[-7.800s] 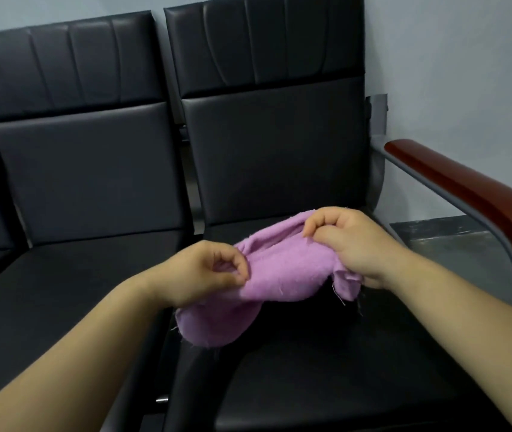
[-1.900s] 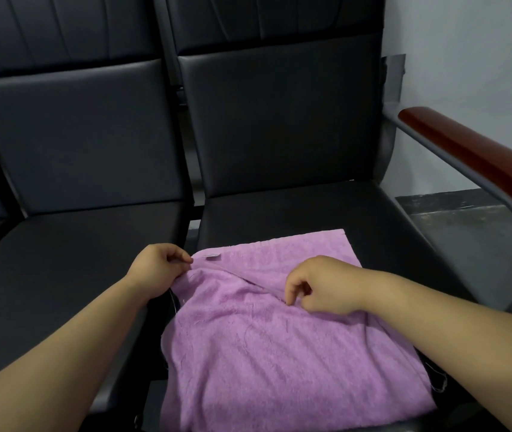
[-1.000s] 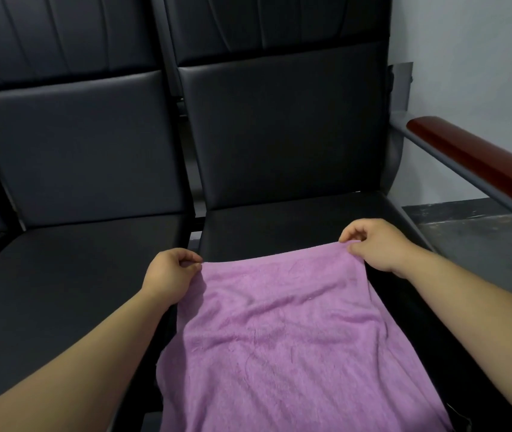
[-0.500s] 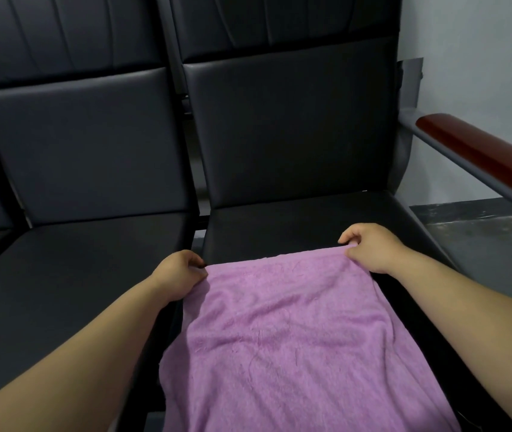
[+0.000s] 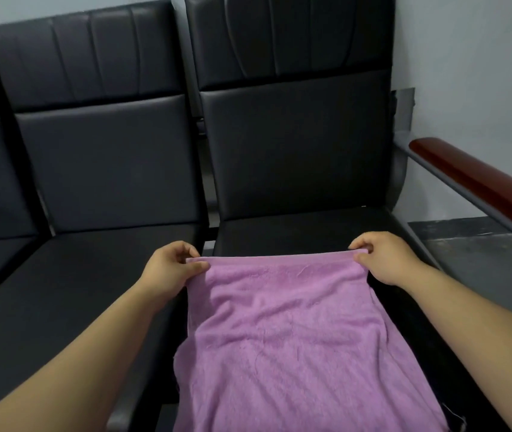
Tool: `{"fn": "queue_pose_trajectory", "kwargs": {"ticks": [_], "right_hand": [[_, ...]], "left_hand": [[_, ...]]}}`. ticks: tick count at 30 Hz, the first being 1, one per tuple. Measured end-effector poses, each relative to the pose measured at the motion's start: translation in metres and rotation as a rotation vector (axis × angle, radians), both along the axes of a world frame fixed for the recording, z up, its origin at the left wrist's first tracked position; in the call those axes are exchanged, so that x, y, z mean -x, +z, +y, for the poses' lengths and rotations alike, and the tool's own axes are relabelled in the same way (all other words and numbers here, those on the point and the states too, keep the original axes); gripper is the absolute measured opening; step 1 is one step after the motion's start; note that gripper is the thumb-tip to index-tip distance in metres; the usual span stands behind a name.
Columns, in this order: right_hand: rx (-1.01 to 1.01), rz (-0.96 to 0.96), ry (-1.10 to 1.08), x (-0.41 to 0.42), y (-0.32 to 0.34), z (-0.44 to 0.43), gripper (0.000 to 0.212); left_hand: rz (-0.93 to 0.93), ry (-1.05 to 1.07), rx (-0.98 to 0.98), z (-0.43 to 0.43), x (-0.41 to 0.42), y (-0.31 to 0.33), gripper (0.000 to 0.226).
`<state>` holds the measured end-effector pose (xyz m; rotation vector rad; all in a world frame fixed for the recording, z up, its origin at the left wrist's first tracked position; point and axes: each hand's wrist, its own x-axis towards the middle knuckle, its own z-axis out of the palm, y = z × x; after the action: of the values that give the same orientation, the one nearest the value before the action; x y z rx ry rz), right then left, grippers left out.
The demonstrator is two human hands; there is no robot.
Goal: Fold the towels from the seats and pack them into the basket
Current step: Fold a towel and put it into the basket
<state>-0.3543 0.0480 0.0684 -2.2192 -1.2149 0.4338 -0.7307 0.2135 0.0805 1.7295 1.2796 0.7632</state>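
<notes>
- No writing, label, brand, number or sign can be read on the purple towel (image 5: 295,338).
- None can be read on the black seats (image 5: 295,151) or on the wooden armrest (image 5: 482,182).
</notes>
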Motion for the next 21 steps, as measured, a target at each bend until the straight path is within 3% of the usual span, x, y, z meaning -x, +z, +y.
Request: {"fn": "queue_pose_trajectory", "kwargs": {"ticks": [6,11,14,21], "right_hand": [[-0.517,0.019,-0.150,0.024,0.045,-0.020,0.015],[-0.360,-0.043,-0.053,0.029,0.072,-0.023,0.024],[-0.513,-0.103,-0.100,0.022,0.127,-0.008,0.024],[-0.813,-0.146,-0.158,0.005,0.272,0.010,0.029]], "left_hand": [[-0.222,0.102,0.041,-0.022,0.013,0.038,0.012],[-0.114,0.182,-0.128,-0.027,0.019,0.076,0.009],[-0.073,0.190,-0.243,-0.018,0.010,0.119,0.011],[-0.194,0.215,-0.569,-0.002,-0.020,0.263,0.016]]}}
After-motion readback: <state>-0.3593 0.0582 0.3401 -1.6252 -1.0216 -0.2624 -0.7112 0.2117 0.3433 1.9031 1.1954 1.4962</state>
